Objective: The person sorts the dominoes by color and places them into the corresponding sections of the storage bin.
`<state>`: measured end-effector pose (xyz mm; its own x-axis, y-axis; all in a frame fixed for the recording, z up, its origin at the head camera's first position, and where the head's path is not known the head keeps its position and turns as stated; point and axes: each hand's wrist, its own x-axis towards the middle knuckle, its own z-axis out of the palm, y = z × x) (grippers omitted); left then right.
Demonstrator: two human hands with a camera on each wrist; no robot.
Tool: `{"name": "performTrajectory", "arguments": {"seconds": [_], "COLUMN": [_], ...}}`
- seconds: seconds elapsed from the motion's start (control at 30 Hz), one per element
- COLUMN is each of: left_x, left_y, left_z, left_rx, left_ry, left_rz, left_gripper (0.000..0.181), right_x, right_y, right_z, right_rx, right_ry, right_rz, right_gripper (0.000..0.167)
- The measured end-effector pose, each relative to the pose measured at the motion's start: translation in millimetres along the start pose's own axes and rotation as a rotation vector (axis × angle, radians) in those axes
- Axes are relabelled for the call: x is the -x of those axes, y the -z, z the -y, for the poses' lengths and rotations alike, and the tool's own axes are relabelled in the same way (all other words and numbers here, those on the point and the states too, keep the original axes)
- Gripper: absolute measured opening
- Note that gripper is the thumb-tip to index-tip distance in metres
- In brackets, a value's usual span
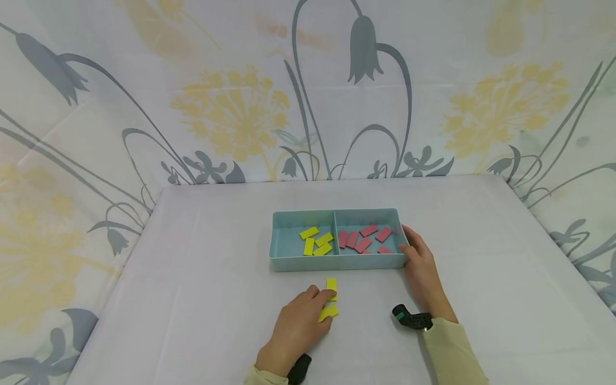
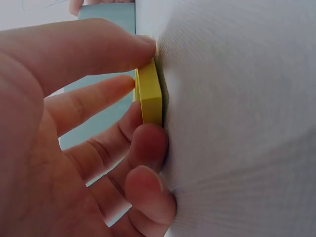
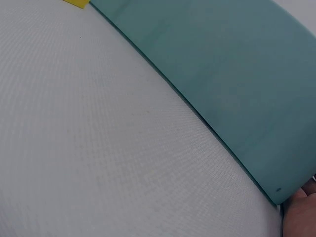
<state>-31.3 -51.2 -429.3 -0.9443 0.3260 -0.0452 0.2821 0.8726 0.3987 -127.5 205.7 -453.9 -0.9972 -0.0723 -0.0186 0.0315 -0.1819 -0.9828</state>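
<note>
My left hand [image 1: 299,323] is low over the table in front of a two-part light blue tray [image 1: 303,264]. Its thumb and fingers pinch a small yellow tile [image 1: 329,313] by its ends, close to the cloth; the left wrist view shows this yellow tile [image 2: 150,91] between them. A second yellow tile [image 1: 331,283] lies just beyond, by the index finger. My right hand [image 1: 425,272] grips the tray's right end, thumb at the rim; its other fingers are largely hidden. Several yellow tiles [image 1: 323,249] lie in the left compartment, several pink tiles [image 1: 363,245] in the right.
A white cloth [image 1: 216,299] covers the table. Behind it hangs a flower-patterned curtain [image 1: 308,107], which also runs along both sides. Each wrist carries a black camera band, such as the right band [image 1: 413,318].
</note>
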Motion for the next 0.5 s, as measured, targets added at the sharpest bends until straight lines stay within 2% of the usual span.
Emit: {"name": "performTrajectory", "arguments": {"seconds": [0.27,0.5], "left_x": [-0.8,-1.2], "left_y": [-0.1,-1.0], "left_z": [0.1,2.5], "left_rx": [0.022,0.115], "left_ry": [0.002,0.066], "left_rz": [0.013,0.022], "left_gripper": [0.037,0.036], "right_x": [0.6,1.1], "right_y": [-0.4,-0.4], "right_z": [0.8,0.6], "right_rx": [0.003,0.007], "right_ry": [0.005,0.007], "right_rz": [0.002,0.007], "right_gripper": [0.050,0.050]}}
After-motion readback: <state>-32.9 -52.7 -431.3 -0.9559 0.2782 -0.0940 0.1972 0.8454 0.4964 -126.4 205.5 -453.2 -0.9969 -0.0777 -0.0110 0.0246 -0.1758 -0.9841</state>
